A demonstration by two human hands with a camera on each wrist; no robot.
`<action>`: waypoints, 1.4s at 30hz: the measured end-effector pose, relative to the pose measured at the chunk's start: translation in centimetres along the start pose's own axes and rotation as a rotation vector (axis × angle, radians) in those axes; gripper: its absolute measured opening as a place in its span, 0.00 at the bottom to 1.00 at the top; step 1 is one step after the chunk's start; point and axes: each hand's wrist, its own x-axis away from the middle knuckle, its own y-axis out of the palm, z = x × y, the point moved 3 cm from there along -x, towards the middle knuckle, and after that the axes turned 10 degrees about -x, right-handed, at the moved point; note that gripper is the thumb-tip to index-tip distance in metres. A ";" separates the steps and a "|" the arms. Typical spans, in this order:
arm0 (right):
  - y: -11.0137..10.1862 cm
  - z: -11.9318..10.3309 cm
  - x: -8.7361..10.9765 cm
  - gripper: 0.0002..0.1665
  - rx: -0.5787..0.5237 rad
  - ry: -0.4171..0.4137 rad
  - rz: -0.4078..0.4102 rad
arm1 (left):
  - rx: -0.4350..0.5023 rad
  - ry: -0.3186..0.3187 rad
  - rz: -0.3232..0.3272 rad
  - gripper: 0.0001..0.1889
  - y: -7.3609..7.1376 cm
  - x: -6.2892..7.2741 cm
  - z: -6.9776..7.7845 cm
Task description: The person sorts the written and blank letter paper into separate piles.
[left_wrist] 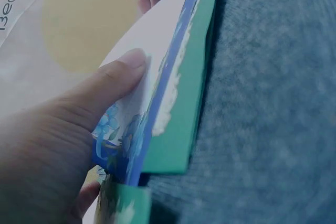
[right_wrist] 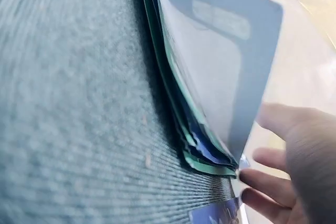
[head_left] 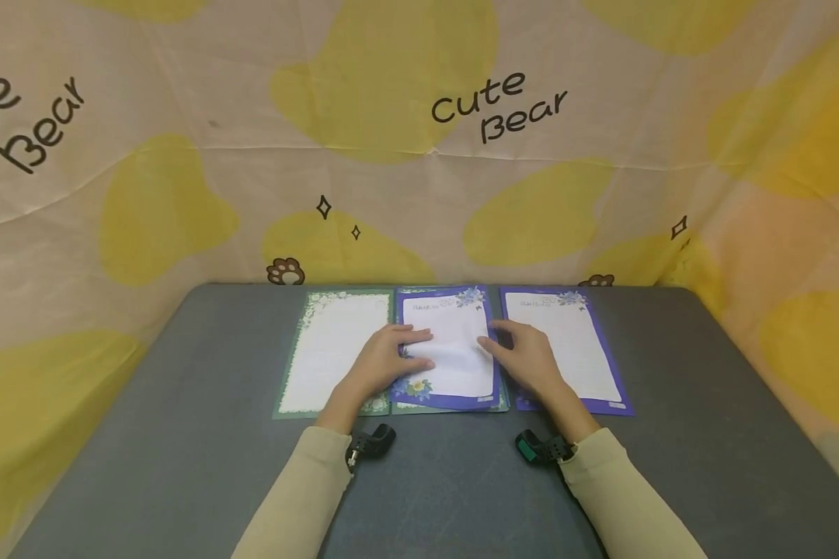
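A blue-bordered sheet of floral paper [head_left: 450,349] tops a stack in the middle, over green-bordered paper [head_left: 419,409]. My left hand [head_left: 381,359] rests on its left side, thumb and fingers extended; the left wrist view shows the thumb [left_wrist: 118,74] lying flat on the white area. At the right edge is my right hand [head_left: 527,357], thumb and fingers bent loosely. In the right wrist view its fingertips [right_wrist: 254,179] meet the edge of the stack [right_wrist: 173,98], whose top sheet [right_wrist: 257,51] is raised and bowed. Several layers show below it.
A green-bordered sheet [head_left: 335,349] lies left of the stack, and another blue-bordered sheet [head_left: 566,349] lies right, partly under my right hand. All are on a grey table [head_left: 203,419]. A patterned cloth [head_left: 391,178] hangs behind the table.
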 end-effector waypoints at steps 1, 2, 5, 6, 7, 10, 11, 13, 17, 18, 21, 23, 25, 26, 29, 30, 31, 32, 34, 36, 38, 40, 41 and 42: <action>-0.1 0.0 0.0 0.29 -0.023 0.004 0.014 | 0.004 0.000 0.007 0.29 -0.1 0.0 0.0; -0.2 0.0 0.1 0.27 -0.055 0.015 0.029 | 0.009 0.000 0.014 0.28 -0.1 0.1 0.1; -0.4 0.0 0.1 0.24 -0.135 0.054 0.046 | 0.022 0.001 0.032 0.28 -0.3 0.2 0.3; -0.5 0.0 0.2 0.23 -0.162 0.073 0.040 | 0.024 0.002 0.036 0.28 -0.3 0.2 0.4; -0.5 0.0 0.2 0.22 -0.194 0.091 0.027 | 0.027 0.003 0.039 0.28 -0.4 0.2 0.5; -0.8 0.0 0.3 0.20 -0.306 0.147 -0.016 | 0.047 0.010 0.050 0.28 -0.5 0.2 0.9; -1.0 0.0 0.3 0.20 -0.338 0.165 -0.028 | 0.054 0.012 0.054 0.28 -0.6 0.3 1.0; -1.2 -0.1 0.3 0.21 -0.415 0.202 -0.045 | 0.079 0.022 0.062 0.29 -0.6 0.3 1.3; -1.8 -0.1 0.3 0.23 -0.528 0.276 -0.054 | 0.114 0.066 0.056 0.31 -0.5 0.2 1.5; -1.9 -0.1 0.3 0.23 -0.552 0.291 -0.057 | 0.123 0.073 0.060 0.32 -0.4 0.1 1.6; -2.5 -0.2 0.3 0.25 -0.575 0.328 -0.052 | 0.185 0.037 0.099 0.33 -0.4 0.0 1.5; -3.0 -0.1 0.2 0.26 -0.584 0.336 -0.042 | 0.286 -0.022 0.150 0.31 -0.5 0.0 1.4; -3.5 0.0 0.2 0.26 -0.578 0.343 -0.027 | 0.407 -0.081 0.193 0.27 -0.7 0.0 1.4; -3.7 0.1 0.2 0.27 -0.581 0.346 -0.022 | 0.463 -0.099 0.205 0.25 -0.7 0.0 1.5; -4.5 0.3 0.3 0.29 -0.611 0.344 -0.031 | 0.568 -0.127 0.208 0.19 -0.9 0.0 1.8; -4.7 0.4 0.3 0.29 -0.617 0.339 -0.042 | 0.574 -0.129 0.201 0.18 -1.0 0.0 1.9; -5.1 0.5 0.3 0.30 -0.622 0.331 -0.057 | 0.583 -0.123 0.194 0.17 -1.0 -0.1 2.2; -5.4 0.6 0.4 0.31 -0.627 0.325 -0.072 | 0.583 -0.120 0.191 0.16 -1.0 -0.1 2.4; -6.2 0.9 0.5 0.34 -0.622 0.309 -0.101 | 0.576 -0.106 0.189 0.16 -1.1 -0.2 3.0; -7.1 1.2 0.6 0.35 -0.601 0.291 -0.118 | 0.580 -0.084 0.187 0.16 -1.0 -0.4 3.7; -7.9 1.5 0.8 0.36 -0.583 0.281 -0.124 | 0.591 -0.059 0.185 0.16 -1.0 -0.6 4.5; -8.7 1.8 0.9 0.35 -0.576 0.273 -0.127 | 0.601 -0.047 0.187 0.17 -0.9 -0.9 5.2; -9.1 1.9 0.9 0.35 -0.566 0.270 -0.123 | 0.603 -0.047 0.188 0.17 -0.8 -1.1 5.6; -9.5 2.0 1.0 0.35 -0.560 0.267 -0.117 | 0.607 -0.044 0.189 0.17 -0.7 -1.2 5.9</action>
